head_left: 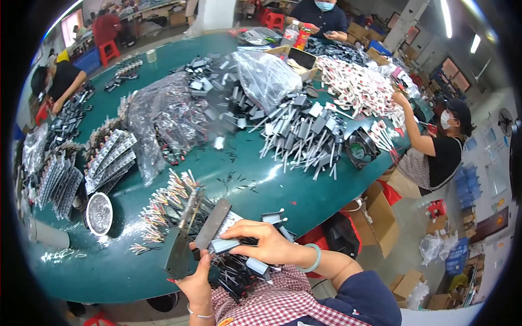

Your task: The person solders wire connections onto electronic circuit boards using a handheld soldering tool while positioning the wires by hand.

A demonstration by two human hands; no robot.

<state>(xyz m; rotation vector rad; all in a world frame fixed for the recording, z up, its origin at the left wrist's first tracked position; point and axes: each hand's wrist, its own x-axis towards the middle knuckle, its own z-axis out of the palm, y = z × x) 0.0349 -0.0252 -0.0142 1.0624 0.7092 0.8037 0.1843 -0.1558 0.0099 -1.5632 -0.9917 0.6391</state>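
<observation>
My right hand (267, 243) is closed, thumb and fingers pinching a small grey rectangular casing (223, 245). Just left of the casing is my left hand (197, 280), its thumb raised close to the casing's end. A dark metal block (178, 252) on the table edge hides most of the left fingers, so their grip cannot be made out. A flat grey metal bar (213, 224) slants up beside the block. Black-wired parts (234, 274) and another grey casing (257, 266) lie below my right hand, over my checked apron (272, 296).
Bundled thin wires (166, 209) lie beyond the block, with a white-rimmed bowl (99, 213) to the left. Farther back are a plastic-covered heap (168, 108), casings with white leads (304, 133) and a black fan (361, 148). Co-workers sit around the green table (255, 204).
</observation>
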